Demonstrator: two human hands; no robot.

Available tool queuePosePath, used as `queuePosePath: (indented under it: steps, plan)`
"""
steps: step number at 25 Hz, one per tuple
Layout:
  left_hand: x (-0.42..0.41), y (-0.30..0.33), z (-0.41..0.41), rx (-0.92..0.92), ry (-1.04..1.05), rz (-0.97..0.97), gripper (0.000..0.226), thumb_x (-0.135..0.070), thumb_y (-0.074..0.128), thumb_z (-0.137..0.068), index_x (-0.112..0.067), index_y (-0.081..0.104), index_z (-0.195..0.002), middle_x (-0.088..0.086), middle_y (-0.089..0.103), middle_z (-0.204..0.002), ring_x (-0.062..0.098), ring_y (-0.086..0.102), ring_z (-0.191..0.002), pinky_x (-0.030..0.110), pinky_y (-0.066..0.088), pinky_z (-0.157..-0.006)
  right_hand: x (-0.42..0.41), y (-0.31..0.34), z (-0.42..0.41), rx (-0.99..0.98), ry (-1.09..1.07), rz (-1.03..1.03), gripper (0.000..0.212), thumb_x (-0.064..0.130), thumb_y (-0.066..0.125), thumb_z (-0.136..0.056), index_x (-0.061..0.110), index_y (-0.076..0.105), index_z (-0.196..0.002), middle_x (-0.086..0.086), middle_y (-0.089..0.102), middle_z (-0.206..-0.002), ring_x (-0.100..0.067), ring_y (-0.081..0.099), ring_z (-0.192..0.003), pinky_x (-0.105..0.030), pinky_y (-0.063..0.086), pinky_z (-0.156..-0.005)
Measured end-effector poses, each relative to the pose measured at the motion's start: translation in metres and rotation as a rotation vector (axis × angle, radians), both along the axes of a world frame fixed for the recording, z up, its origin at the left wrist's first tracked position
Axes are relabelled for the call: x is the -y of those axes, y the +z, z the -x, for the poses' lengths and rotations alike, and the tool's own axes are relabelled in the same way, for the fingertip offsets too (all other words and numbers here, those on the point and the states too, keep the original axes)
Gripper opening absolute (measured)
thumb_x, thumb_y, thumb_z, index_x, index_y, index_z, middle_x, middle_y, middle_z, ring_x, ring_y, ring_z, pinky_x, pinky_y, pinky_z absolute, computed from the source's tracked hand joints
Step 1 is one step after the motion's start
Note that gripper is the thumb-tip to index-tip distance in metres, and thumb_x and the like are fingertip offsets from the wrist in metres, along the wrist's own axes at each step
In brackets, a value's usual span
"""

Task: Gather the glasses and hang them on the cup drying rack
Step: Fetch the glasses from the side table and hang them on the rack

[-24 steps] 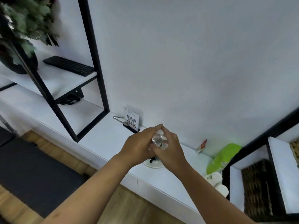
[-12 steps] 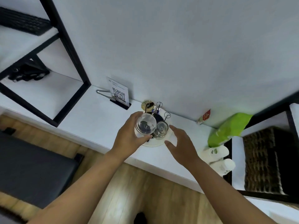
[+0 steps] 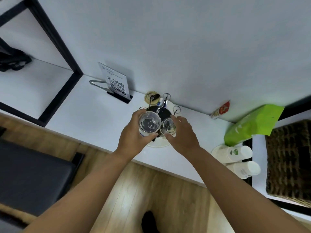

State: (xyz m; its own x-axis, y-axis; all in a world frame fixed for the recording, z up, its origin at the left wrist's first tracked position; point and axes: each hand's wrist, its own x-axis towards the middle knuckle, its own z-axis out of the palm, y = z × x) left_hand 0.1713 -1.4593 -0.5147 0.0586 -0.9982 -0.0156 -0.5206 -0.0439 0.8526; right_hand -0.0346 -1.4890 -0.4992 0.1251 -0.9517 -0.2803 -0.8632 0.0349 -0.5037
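white desk runs along the far wall, qr sign far left, green pouch and paper cups to the right. cup drying rack sits mid-desk near the wall: round white base, dark centre, wire prongs with looped tips sticking up. left hand holds the larger glass over the left side of the rack, grip wrapped round its wall, thumb near, fingers far. looks inverted, but can't tell for sure, nor whether it's seated on a prong. right hand sits at the smaller glass on the right side of the rack, fingers curled at its wall; can't tell if it's clamped or just touching. the two glasses are just beside each other, maybe touching. handling: clear glass is rigid, smooth, slippery, breakable, probably light. hold round the wall, not the rim. lower straight onto the prong, and avoid knocking the glasses together.
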Motion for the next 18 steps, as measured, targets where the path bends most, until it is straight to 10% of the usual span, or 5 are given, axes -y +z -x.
queuePosePath:
  steps: [18]
  plan:
    - [0.027,-0.063,0.011,0.019,-0.042,-0.082,0.096,-0.031,0.098,-0.066,-0.064,0.031,-0.126,-0.048,0.049,-0.119,-0.021,0.053,-0.109,0.004,0.049,-0.079,0.016,-0.036,-0.007,-0.101,0.062,0.056,0.063,0.023,0.069,-0.096,0.022,0.044,-0.154,-0.006,0.039,-0.157,-0.028,0.040,-0.140,-0.044,0.050,-0.104]
